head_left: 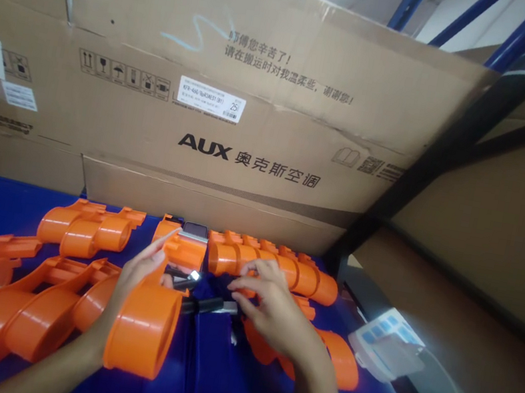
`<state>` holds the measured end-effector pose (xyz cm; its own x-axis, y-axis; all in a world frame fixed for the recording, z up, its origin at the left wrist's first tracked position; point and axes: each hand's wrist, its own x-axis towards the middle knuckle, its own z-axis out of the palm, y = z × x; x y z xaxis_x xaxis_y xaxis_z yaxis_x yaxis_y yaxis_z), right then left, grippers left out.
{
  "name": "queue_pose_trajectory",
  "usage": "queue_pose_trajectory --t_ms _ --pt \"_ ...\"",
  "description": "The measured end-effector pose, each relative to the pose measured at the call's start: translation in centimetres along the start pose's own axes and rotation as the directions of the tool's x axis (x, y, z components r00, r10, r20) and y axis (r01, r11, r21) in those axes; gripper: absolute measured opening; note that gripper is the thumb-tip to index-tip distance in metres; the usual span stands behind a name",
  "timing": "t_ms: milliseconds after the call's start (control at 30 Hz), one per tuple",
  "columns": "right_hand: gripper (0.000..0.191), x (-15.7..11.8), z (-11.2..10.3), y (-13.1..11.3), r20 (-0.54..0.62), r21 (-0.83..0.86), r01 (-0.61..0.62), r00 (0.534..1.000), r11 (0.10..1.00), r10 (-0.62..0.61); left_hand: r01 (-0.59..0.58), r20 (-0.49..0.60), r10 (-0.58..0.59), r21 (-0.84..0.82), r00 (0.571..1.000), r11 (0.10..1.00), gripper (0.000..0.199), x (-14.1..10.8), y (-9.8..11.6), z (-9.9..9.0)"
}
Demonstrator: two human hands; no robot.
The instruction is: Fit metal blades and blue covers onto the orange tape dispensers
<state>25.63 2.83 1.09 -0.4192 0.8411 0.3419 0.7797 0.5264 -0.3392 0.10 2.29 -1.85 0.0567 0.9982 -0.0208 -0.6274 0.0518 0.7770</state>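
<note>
My left hand (140, 270) is closed on an orange plastic holder (142, 331), whose wide round cup faces me. Behind the fingertips stands another orange piece with a small dark-screened device in a silver frame (195, 232) on top. My right hand (265, 295) hovers over the middle of the blue surface, its fingers bent and apart with nothing visible between them. Just left of and below its fingertips lies a black-handled tool with a metal end (207, 306). A second dark rod with a shiny tip (183, 282) is partly hidden by my left hand.
Orange holders (37, 319) lie in rows on the blue surface (106, 392) at left, and more (280, 267) at right. A large cardboard panel (274, 131) stands behind. At right are a white cabled device (389, 344) and a black post (415, 162).
</note>
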Motion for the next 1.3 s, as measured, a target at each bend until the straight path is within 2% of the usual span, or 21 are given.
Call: queue_pose_trajectory --t_ms 167,267,367,600,900,1067,1133,1233,1300 --pt "0.033 -0.3 0.2 -0.1 0.103 -0.045 0.004 0.995 0.999 0.000 0.020 0.057 -0.025 0.089 0.998 0.996 0.073 1.0 -1.2 -2.0" --pt "0.034 -0.2 0.6 -0.4 0.128 -0.051 -0.004 0.992 0.999 0.011 0.001 0.070 -0.008 0.101 0.997 0.995 0.075 1.4 -1.6 -2.8" --pt "0.032 -0.1 1.0 -0.3 0.172 -0.042 -0.018 0.985 0.999 0.025 -0.022 0.075 0.013 0.128 0.997 0.992 0.071 1.4 -1.5 -2.8" --pt "0.031 0.1 1.4 0.0 0.180 -0.034 -0.010 0.984 0.999 0.016 -0.044 0.110 0.022 0.204 0.994 0.978 0.086 1.1 -1.1 -2.4" --pt "0.022 -0.2 -0.2 -0.5 0.018 0.059 0.044 0.999 0.997 -0.045 -0.048 0.064 0.035 0.219 0.997 0.975 0.081 0.8 -0.8 -1.7" --pt "0.015 -0.5 -1.1 -0.3 -0.077 0.211 0.047 0.997 0.976 -0.032 -0.103 0.029 0.099 0.281 0.995 0.954 0.073 0.2 -0.7 -1.0" --pt "0.014 -0.5 -1.2 -0.4 -0.187 0.272 0.066 0.982 0.960 -0.015 -0.136 0.030 0.133 0.302 0.991 0.943 0.068 -0.1 -0.7 -0.5" --pt "0.016 -0.4 -0.7 -1.1 -0.374 0.355 0.161 0.927 0.921 -0.018 -0.146 0.051 0.137 0.326 0.989 0.934 0.067 -0.3 -1.0 0.0" --pt "0.015 -0.1 -0.1 -1.9 -0.444 0.375 0.197 0.896 0.906 -0.011 -0.158 0.073 0.141 0.345 0.987 0.925 0.064 -0.3 -1.2 0.0"
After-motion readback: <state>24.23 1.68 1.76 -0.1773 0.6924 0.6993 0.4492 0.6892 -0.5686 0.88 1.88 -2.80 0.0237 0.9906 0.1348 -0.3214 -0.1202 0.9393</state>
